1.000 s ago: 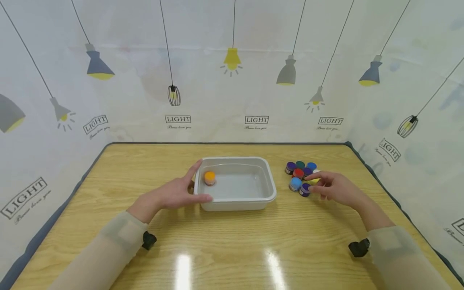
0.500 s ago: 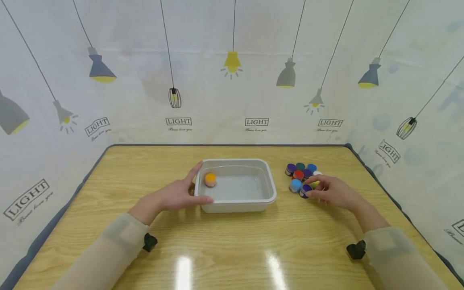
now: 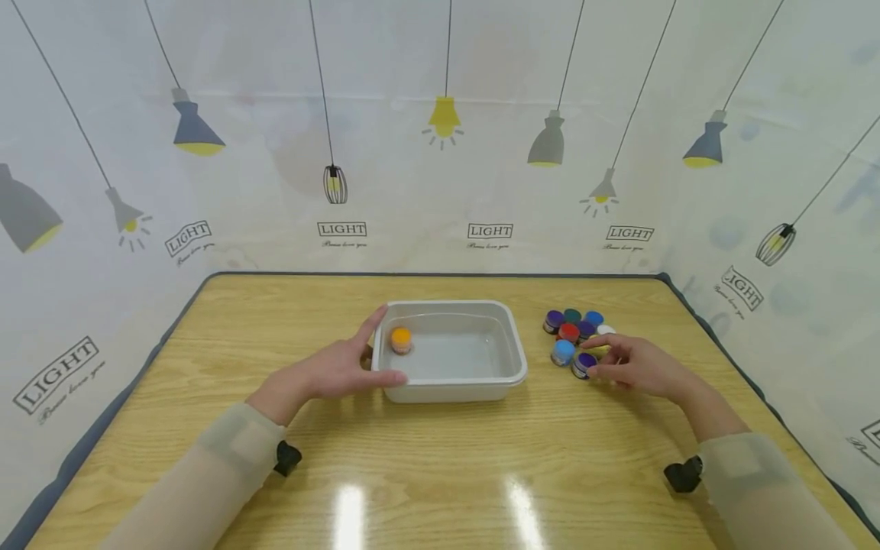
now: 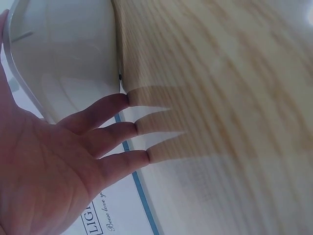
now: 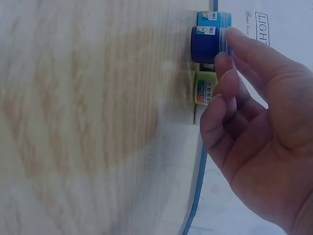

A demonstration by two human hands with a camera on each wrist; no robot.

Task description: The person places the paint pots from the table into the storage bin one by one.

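My left hand (image 3: 337, 370) rests against the left end of the white plastic tub (image 3: 454, 392), its thumb along the front rim and index finger at the back left corner. In the left wrist view the other fingers (image 4: 115, 134) are spread straight, low beside the tub wall. An orange-lidded paint jar (image 3: 402, 341) stands inside the tub near its left wall. My right hand (image 3: 639, 367) pinches the lid of a dark blue paint jar (image 5: 205, 45) between thumb and index finger. Behind it is a light blue paint jar (image 3: 563, 352); a yellow paint jar (image 5: 205, 88) sits near the curled fingers.
Several more paint jars are bunched at the right, among them a red paint jar (image 3: 567, 333), a green paint jar (image 3: 572, 315) and a purple paint jar (image 3: 554, 321). The wooden table (image 3: 440, 458) ends at a patterned backdrop (image 3: 412, 252) on the far side and both flanks.
My right thumb and index finger have come onto the dark blue paint jar, which has shifted slightly away from the light blue one. The left hand keeps its place at the tub.
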